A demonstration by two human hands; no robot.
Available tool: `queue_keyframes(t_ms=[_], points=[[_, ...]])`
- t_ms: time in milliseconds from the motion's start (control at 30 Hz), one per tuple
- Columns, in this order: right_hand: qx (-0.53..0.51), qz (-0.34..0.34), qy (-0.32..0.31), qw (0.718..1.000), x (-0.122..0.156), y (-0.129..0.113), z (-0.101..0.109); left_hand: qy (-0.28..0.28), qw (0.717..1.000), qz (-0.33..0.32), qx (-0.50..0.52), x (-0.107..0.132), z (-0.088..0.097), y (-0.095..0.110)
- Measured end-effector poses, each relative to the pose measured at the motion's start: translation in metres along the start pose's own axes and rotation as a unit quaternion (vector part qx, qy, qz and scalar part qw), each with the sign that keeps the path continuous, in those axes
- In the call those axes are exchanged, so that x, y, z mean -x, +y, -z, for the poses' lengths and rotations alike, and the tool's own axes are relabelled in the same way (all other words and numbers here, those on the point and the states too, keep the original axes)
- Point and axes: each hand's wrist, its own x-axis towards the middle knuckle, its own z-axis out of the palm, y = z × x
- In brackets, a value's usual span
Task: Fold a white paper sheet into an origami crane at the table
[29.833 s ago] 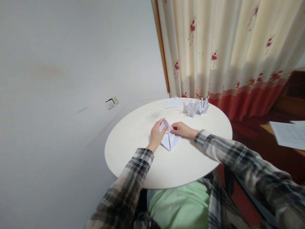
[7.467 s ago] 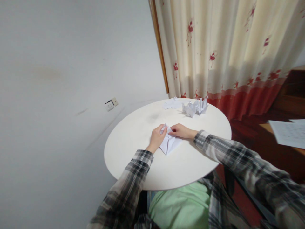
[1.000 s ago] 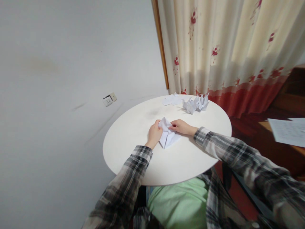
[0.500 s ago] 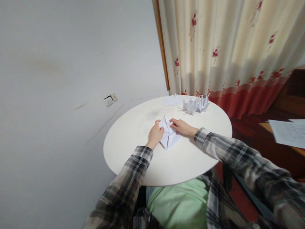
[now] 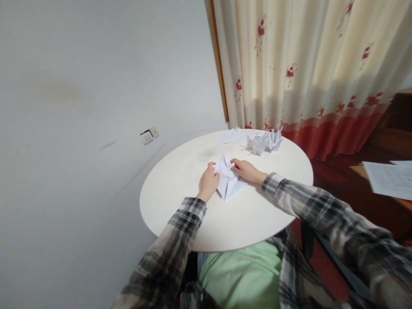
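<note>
A sheet of white folded paper (image 5: 226, 185) lies in a pointed diamond shape with a crease down its middle, on the round white table (image 5: 174, 193). Gripping its left edge is my left hand (image 5: 209, 180), thumb on top and fingers curled round the side. My right hand (image 5: 246, 170) pinches the upper right side of the same paper between thumb and fingers. Part of the paper's edges is hidden under both hands.
Several folded white paper cranes (image 5: 265, 141) stand at the back right of the table. Flat paper pieces (image 5: 233, 136) lie at the far edge. A wall socket (image 5: 147, 137) is at left, a curtain (image 5: 277, 64) behind, and written sheets (image 5: 389, 178) at right.
The paper has shifted very slightly, its top point a little to the right. Both hands keep their hold, and the left has moved only a touch.
</note>
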Motion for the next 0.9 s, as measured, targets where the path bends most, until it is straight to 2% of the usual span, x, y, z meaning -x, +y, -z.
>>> queue_keyframes(t_ms=[300, 900], points=[[0.024, -0.017, -0.004, 1.000, 0.0000, -0.0018, 0.0016, 0.014, 1.000, 0.019, 0.000, -0.0013, 0.0000, -0.0005], [0.015, -0.014, -0.004, 1.000, 0.0003, -0.0022, 0.0023, -0.013, 0.999, 0.041, -0.015, -0.0006, 0.0027, 0.0034]])
